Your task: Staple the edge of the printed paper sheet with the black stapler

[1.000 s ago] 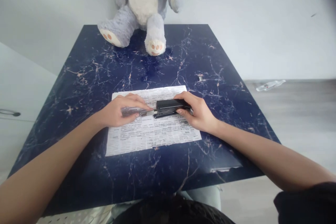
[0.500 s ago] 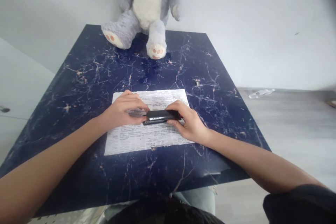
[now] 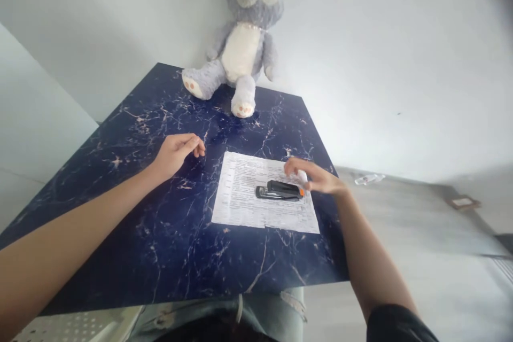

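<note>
A black stapler (image 3: 279, 191) with an orange end lies closed on a printed sheet of paper (image 3: 248, 208) on the dark blue marbled table (image 3: 160, 224). My right hand (image 3: 316, 178) hovers just behind the stapler's orange end, fingers stretched out and apart, holding nothing. My left hand (image 3: 176, 151) is over the bare table to the left of the paper, fingers loosely curled and empty, well apart from the stapler.
A grey and white plush toy (image 3: 240, 59) sits at the table's far edge against the white wall. A small clear object (image 3: 368, 178) lies on the grey floor to the right, and a small frame (image 3: 460, 202) farther right.
Both hands let go of the stapler and it now lies alone on the paper. My left hand drew away to the left. The camera view tilted up and shifted.
</note>
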`<state>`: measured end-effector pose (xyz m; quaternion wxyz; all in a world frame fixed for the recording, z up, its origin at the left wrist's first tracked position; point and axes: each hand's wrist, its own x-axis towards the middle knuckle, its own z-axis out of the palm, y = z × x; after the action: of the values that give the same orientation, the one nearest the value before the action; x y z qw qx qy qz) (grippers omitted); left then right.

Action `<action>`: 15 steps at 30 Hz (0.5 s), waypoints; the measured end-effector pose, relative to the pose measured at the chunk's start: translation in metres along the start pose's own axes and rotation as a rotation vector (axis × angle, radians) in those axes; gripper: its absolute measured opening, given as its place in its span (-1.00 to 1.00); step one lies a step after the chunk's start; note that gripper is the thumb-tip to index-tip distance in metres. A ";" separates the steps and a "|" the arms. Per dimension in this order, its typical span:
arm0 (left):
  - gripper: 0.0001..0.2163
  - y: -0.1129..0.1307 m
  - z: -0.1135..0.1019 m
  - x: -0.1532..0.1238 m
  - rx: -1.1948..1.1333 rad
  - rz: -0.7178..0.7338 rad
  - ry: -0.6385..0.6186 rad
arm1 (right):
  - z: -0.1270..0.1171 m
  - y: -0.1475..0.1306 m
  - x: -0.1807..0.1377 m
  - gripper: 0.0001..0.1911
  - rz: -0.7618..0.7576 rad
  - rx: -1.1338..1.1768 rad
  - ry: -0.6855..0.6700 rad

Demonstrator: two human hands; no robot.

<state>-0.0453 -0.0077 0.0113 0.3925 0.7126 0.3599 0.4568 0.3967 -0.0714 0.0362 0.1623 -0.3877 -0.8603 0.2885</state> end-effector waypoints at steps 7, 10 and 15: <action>-0.53 -0.015 -0.013 0.010 -0.279 -0.114 0.092 | 0.051 0.023 0.036 -0.19 0.367 -0.463 0.104; -0.46 -0.015 -0.063 0.017 -0.331 -0.112 0.096 | 0.073 -0.003 0.079 -0.25 0.246 -0.537 -0.010; -0.48 -0.019 -0.148 0.016 -0.345 -0.032 0.242 | 0.125 -0.071 0.183 -0.28 -0.100 -0.551 -0.074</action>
<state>-0.1814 0.0485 0.0409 0.4698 0.5690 0.3324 0.5875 0.1746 -0.0164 -0.0070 0.0332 -0.3634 -0.9297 0.0493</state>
